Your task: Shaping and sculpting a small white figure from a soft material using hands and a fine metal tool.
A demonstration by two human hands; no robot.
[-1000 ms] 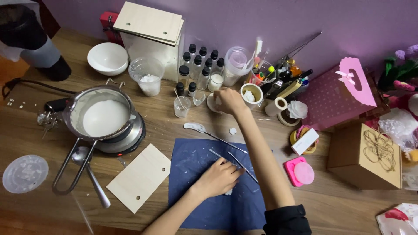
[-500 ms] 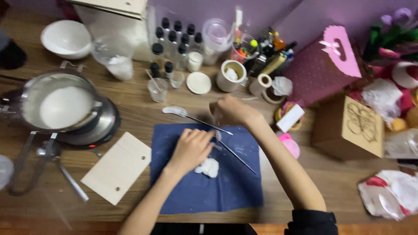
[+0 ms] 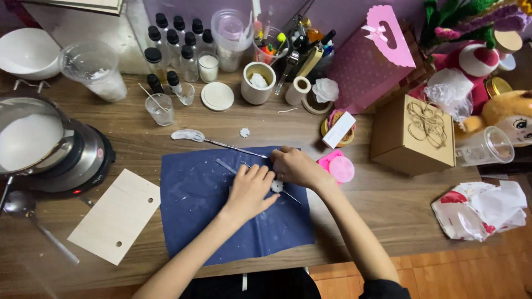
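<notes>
- Left hand: laid palm down on the dark blue mat, fingers together and extended, the tips pressed beside a small white flower-shaped piece.
- Right hand: set at 1 o'clock from the left hand, fingers curled together over the piece; whether it is pinched cannot be told.
- White flower-shaped piece: found on the mat between the two hands, near the mat's 2 o'clock corner.
- Thin metal tool: laid on the mat, passing under the hands.
- Metal spatula: laid on the counter at 11 o'clock from the hands.
- Pink mould: just beside the right hand at 3 o'clock.
- Plywood board: at 9 o'clock, beside the mat.
</notes>
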